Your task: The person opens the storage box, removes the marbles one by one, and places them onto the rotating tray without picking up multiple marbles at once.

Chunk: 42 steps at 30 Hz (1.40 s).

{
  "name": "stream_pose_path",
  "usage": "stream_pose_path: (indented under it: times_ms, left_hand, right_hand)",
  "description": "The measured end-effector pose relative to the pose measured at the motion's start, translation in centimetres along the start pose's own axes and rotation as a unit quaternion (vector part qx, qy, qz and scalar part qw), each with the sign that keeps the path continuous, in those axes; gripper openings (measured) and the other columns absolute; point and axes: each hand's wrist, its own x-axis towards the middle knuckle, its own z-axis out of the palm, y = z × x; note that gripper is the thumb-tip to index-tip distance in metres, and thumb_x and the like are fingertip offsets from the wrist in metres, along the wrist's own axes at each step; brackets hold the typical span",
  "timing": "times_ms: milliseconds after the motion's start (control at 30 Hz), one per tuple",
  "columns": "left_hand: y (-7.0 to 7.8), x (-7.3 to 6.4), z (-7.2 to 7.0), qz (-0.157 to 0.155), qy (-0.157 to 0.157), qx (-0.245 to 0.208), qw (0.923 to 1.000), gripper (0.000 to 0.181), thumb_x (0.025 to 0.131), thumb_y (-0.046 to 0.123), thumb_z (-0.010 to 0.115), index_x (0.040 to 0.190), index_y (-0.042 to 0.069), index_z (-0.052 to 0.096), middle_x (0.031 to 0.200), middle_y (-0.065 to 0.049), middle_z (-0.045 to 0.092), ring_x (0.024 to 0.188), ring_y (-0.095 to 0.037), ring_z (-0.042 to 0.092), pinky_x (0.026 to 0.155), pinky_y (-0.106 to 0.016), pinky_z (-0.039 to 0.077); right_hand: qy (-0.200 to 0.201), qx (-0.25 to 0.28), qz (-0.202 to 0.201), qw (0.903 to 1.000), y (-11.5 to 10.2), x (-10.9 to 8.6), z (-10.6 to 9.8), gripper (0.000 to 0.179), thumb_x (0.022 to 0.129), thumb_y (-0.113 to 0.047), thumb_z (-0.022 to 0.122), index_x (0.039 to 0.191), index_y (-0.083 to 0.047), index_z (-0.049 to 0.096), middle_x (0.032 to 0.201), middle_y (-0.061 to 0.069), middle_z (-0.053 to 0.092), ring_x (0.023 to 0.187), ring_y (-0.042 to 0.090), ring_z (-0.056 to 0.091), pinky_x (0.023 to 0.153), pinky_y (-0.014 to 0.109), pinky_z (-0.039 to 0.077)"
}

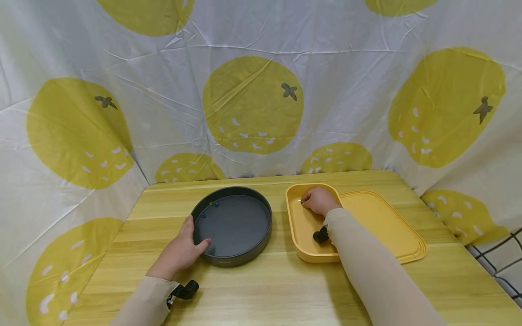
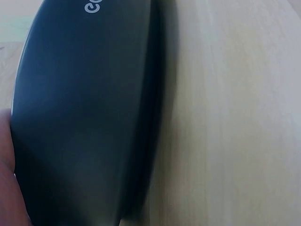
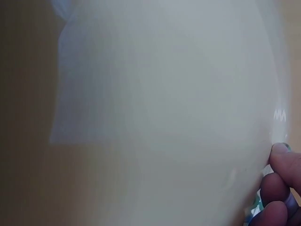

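Note:
A round dark grey cake pan (image 1: 238,226) stands on the table, with a green marble (image 1: 210,203) and two blue marbles (image 1: 210,210) near its left wall. My left hand (image 1: 179,251) holds the pan's near-left side, thumb over the rim and fingers along the outside; the pan's outer wall (image 2: 84,113) fills much of the left wrist view. Inside a yellow rectangular container (image 1: 299,235), my right hand (image 1: 320,201) pinches a small marble (image 1: 302,202) near the far left wall. In the right wrist view, bits of green and blue glass show beneath the curled fingers (image 3: 275,214).
A flat yellow lid (image 1: 379,217) lies right of the container, partly behind the right forearm. Behind the wooden table (image 1: 253,290) hangs a white curtain (image 1: 163,113) with yellow fruit prints. A black grid-patterned cloth (image 1: 503,262) shows at the far right.

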Motion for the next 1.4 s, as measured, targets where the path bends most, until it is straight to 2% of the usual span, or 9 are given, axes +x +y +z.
stream_pose_path:
  times_ms: [300,467,567,700,867,967,1067,1167,1400]
  left_hand:
    - [-0.4,-0.1,0.2,0.001,0.001,-0.002,1.0,0.107,0.102,0.052,0.062,0.166,-0.006,-0.001,0.175,-0.028,0.003,0.159,-0.049,0.02,0.125,-0.064,0.03]
    - [-0.6,0.1,0.2,0.003,0.002,-0.004,1.0,0.108,0.102,0.053,0.062,0.166,-0.005,-0.002,0.176,-0.027,0.002,0.159,-0.048,0.019,0.125,-0.064,0.029]
    - [-0.6,0.2,0.2,0.004,0.001,-0.004,1.0,0.107,0.102,0.052,0.061,0.167,-0.005,-0.002,0.176,-0.026,0.001,0.159,-0.048,0.019,0.125,-0.064,0.028]
    - [-0.4,0.3,0.1,0.004,0.0,-0.004,1.0,0.107,0.102,0.052,0.062,0.167,-0.004,-0.002,0.176,-0.025,0.001,0.159,-0.048,0.019,0.125,-0.064,0.028]
    - [-0.3,0.4,-0.1,0.005,0.0,-0.006,1.0,0.107,0.102,0.052,0.062,0.167,-0.005,-0.002,0.176,-0.026,0.002,0.16,-0.047,0.019,0.126,-0.064,0.028]
    - [-0.2,0.3,-0.1,0.005,0.0,-0.005,1.0,0.107,0.102,0.052,0.062,0.167,-0.005,-0.001,0.176,-0.026,0.002,0.16,-0.047,0.02,0.126,-0.063,0.028]
    - [-0.2,0.3,-0.1,0.004,0.002,-0.003,1.0,0.108,0.102,0.052,0.062,0.167,-0.005,-0.001,0.176,-0.026,0.003,0.159,-0.047,0.02,0.126,-0.063,0.029]
    - [-0.3,0.3,-0.1,0.003,0.003,0.0,1.0,0.107,0.102,0.052,0.062,0.167,-0.005,-0.001,0.176,-0.026,0.003,0.16,-0.047,0.02,0.126,-0.063,0.029]
    - [-0.4,0.4,-0.1,0.002,0.0,0.0,1.0,0.107,0.102,0.052,0.062,0.167,-0.005,-0.001,0.176,-0.025,0.002,0.16,-0.047,0.019,0.126,-0.064,0.028]
  right_hand:
    - [0.001,-0.009,-0.003,1.0,-0.5,0.0,0.1,0.027,0.097,-0.018,0.07,0.12,-0.008,0.08,0.123,0.012,0.077,0.097,0.023,0.07,0.091,0.041,0.056]
    - [-0.004,0.017,-0.002,0.9998,-1.4,-0.3,-0.8,0.028,0.099,-0.021,0.067,0.122,-0.009,0.078,0.126,0.012,0.076,0.103,0.026,0.07,0.094,0.044,0.057]
    - [-0.005,0.024,-0.009,0.9997,-1.8,-0.3,-1.5,0.028,0.101,-0.02,0.065,0.123,-0.008,0.078,0.114,0.011,0.078,0.098,0.024,0.07,0.092,0.043,0.057]
    - [-0.01,0.045,-0.009,0.9989,-2.6,-0.2,-2.4,0.031,0.102,-0.021,0.064,0.127,-0.006,0.075,0.092,0.012,0.076,0.076,0.018,0.065,0.076,0.036,0.056]
    - [-0.015,0.086,0.0,0.9961,-4.3,-0.3,-3.2,0.034,0.102,-0.023,0.064,0.133,-0.009,0.072,0.1,0.013,0.076,0.057,0.013,0.053,0.068,0.036,0.055]
    - [-0.014,0.088,-0.006,0.996,-5.6,-0.3,-3.4,0.035,0.103,-0.024,0.065,0.135,-0.012,0.072,0.114,0.015,0.076,0.06,0.016,0.056,0.065,0.038,0.056]
    - [-0.011,0.065,-0.024,0.9975,-7.2,-0.4,-3.3,0.036,0.104,-0.027,0.065,0.137,-0.014,0.071,0.12,0.016,0.075,0.078,0.022,0.069,0.064,0.035,0.056]
    - [-0.008,0.053,-0.044,0.9976,-8.9,-0.4,-3.0,0.036,0.103,-0.027,0.066,0.136,-0.013,0.072,0.119,0.015,0.076,0.091,0.026,0.074,0.066,0.029,0.055]
    - [-0.028,0.1,-0.065,0.9925,-12.6,-0.3,-1.8,0.034,0.102,-0.023,0.068,0.133,-0.012,0.074,0.103,0.012,0.076,0.068,0.015,0.059,0.061,0.026,0.048]
